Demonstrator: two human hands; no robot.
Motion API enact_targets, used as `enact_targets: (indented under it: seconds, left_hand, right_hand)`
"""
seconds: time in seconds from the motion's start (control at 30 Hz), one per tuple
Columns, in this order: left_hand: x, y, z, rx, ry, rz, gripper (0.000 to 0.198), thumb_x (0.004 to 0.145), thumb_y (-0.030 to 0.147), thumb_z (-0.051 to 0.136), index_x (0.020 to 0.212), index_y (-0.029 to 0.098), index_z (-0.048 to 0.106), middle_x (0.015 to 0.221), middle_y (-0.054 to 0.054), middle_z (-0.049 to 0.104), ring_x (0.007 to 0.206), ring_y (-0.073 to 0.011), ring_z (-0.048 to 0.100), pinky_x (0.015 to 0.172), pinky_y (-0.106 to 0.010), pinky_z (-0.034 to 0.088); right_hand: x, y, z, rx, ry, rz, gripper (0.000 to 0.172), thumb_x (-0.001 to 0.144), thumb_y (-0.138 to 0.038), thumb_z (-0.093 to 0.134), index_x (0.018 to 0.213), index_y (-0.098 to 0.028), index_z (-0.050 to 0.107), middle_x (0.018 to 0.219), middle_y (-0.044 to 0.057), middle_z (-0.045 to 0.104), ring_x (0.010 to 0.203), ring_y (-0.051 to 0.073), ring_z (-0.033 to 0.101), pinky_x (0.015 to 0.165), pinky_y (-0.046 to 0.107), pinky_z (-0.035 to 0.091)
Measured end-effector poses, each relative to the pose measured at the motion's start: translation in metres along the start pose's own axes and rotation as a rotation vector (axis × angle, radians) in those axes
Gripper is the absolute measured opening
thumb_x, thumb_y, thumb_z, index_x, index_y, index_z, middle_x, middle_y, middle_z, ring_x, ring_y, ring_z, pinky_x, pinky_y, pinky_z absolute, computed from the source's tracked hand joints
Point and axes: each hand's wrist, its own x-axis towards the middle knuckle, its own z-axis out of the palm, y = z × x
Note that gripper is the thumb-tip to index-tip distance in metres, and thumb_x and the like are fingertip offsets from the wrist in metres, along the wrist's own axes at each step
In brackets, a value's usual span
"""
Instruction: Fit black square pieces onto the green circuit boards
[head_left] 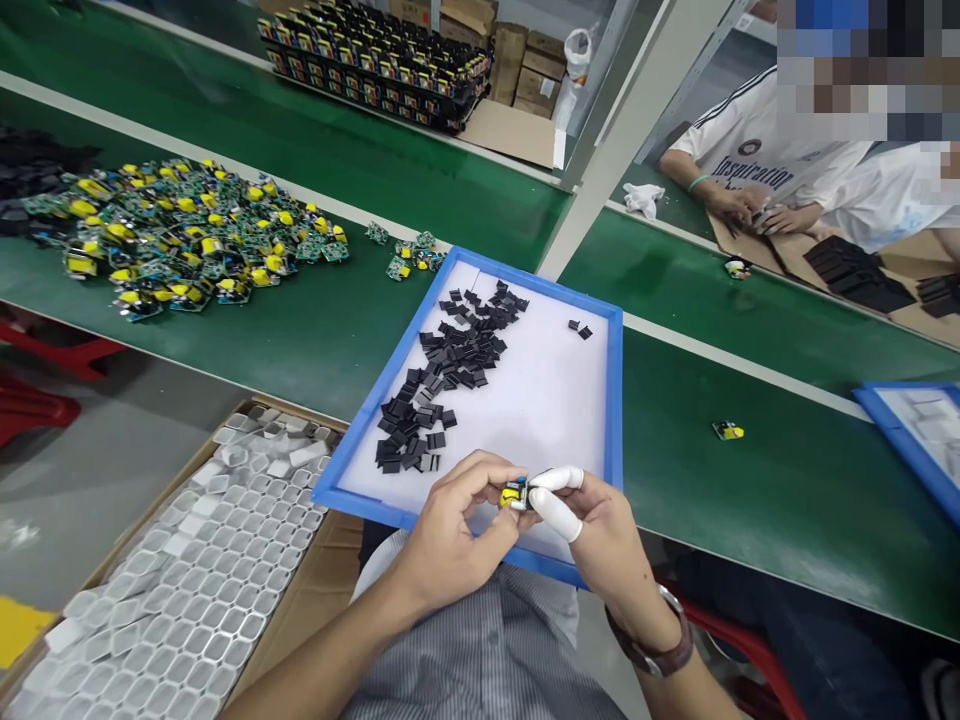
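Over the near end of a blue-rimmed white tray (pixel 616 400), my left hand (pixel 461 525) pinches a small circuit board (pixel 514 494) with a yellow part on it. My right hand (pixel 600 525), with white finger cots on two fingertips, grips the board's right side. A dark piece shows between those fingertips, partly hidden by them. Many small black plastic pieces (pixel 465 345) lie along the tray's left side, and a couple more black pieces (pixel 580 329) rest near its far right corner.
Left on the green bench lies a big heap of circuit boards (pixel 202 240). One single board (pixel 727 430) sits right of the tray. A carton of white plastic shells (pixel 202 560) stands below left. Loaded black racks (pixel 375 65) stand behind. A co-worker (pixel 780 170) handles something across the bench.
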Motion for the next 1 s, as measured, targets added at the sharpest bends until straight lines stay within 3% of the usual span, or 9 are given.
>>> enact_targets:
  seconds: [0.17, 0.33, 0.57, 0.77, 1.0]
  left_hand:
    - [0.0, -0.001, 0.0, -0.006, -0.032, -0.001, 0.029, 0.089, 0.01, 0.061, 0.115, 0.019, 0.069, 0.102, -0.007, 0.066, 0.087, -0.0186, 0.071, 0.078, -0.033, 0.062]
    - [0.001, -0.002, -0.001, 0.068, 0.013, 0.014, 0.03, 0.087, 0.008, 0.061, 0.115, 0.02, 0.069, 0.107, -0.008, 0.066, 0.091, -0.0179, 0.069, 0.079, -0.031, 0.06]
    - [0.001, -0.002, -0.001, 0.076, -0.033, 0.017, 0.027, 0.089, 0.013, 0.065, 0.114, 0.021, 0.07, 0.103, -0.008, 0.067, 0.09, -0.0193, 0.069, 0.08, -0.034, 0.059]
    - [0.001, 0.0, -0.001, 0.04, -0.001, 0.032, 0.03, 0.087, 0.011, 0.064, 0.115, 0.02, 0.069, 0.107, -0.007, 0.066, 0.092, -0.0181, 0.069, 0.081, -0.032, 0.06]
    - [-0.002, -0.005, 0.003, 0.09, 0.03, 0.042, 0.032, 0.084, 0.004, 0.061, 0.112, 0.02, 0.067, 0.103, -0.006, 0.064, 0.089, -0.0191, 0.07, 0.08, -0.035, 0.06]
  right_hand:
    - [0.004, 0.003, -0.002, 0.046, -0.049, 0.018, 0.022, 0.086, -0.039, 0.081, 0.091, -0.02, 0.072, 0.075, 0.004, 0.078, 0.064, 0.021, 0.074, 0.072, 0.039, 0.065]
    - [0.003, 0.001, 0.0, 0.006, 0.017, -0.013, 0.02, 0.084, -0.036, 0.083, 0.089, -0.02, 0.071, 0.089, 0.007, 0.08, 0.073, 0.022, 0.077, 0.073, 0.037, 0.064]
    - [0.007, -0.008, -0.005, -0.035, -0.095, 0.053, 0.026, 0.082, -0.041, 0.084, 0.092, -0.019, 0.074, 0.073, 0.004, 0.077, 0.067, 0.022, 0.075, 0.071, 0.038, 0.064]
    - [0.003, -0.008, -0.001, -0.043, 0.008, -0.023, 0.025, 0.083, -0.042, 0.083, 0.088, -0.02, 0.071, 0.085, 0.005, 0.078, 0.067, 0.02, 0.074, 0.072, 0.037, 0.063]
    - [0.007, -0.006, 0.0, 0.101, -0.117, 0.047, 0.014, 0.085, -0.029, 0.082, 0.09, -0.019, 0.072, 0.065, 0.0, 0.073, 0.057, 0.018, 0.07, 0.064, 0.034, 0.059]
